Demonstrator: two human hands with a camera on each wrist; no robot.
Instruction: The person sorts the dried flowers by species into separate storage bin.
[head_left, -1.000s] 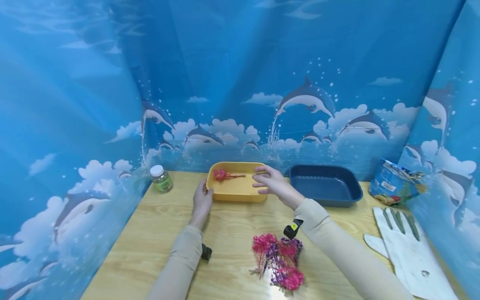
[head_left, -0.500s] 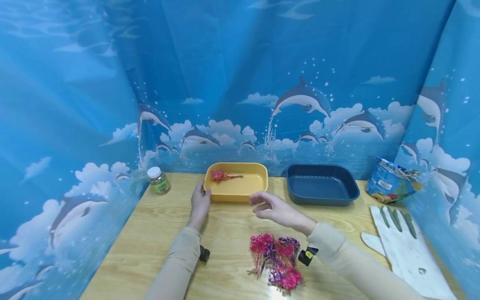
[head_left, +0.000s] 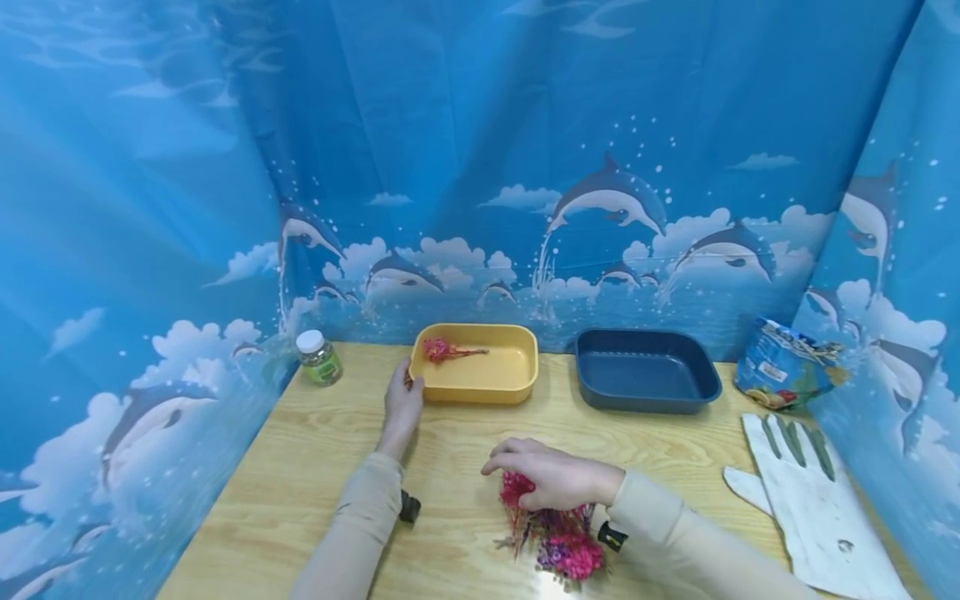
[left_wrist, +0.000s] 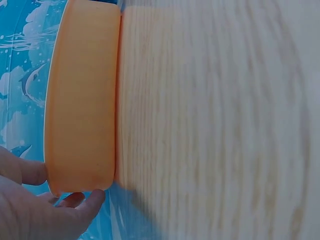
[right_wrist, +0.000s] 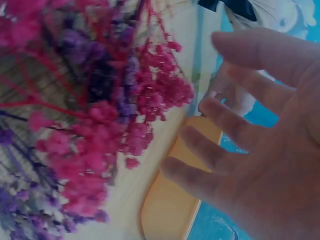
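Note:
A yellow rectangular tray stands at the back of the table, with one small pink dried flower sprig lying inside. My left hand holds the tray's left end; in the left wrist view its fingers bend against that end near the rim. Over a loose pile of pink and purple dried flowers hovers my right hand, fingers spread and slightly bent. The right wrist view shows nothing between those fingers, and the blossoms lie just beyond them. The right hand hides part of the pile in the head view.
A dark blue tray stands right of the yellow one. A blue snack bag is at the back right, with white work gloves in front. A white-capped jar sits back left. A dolphin-print curtain borders the table.
My right hand has moved back from over the yellow tray, down toward the near side, to the flower pile. The left hand stays at the tray's left end.

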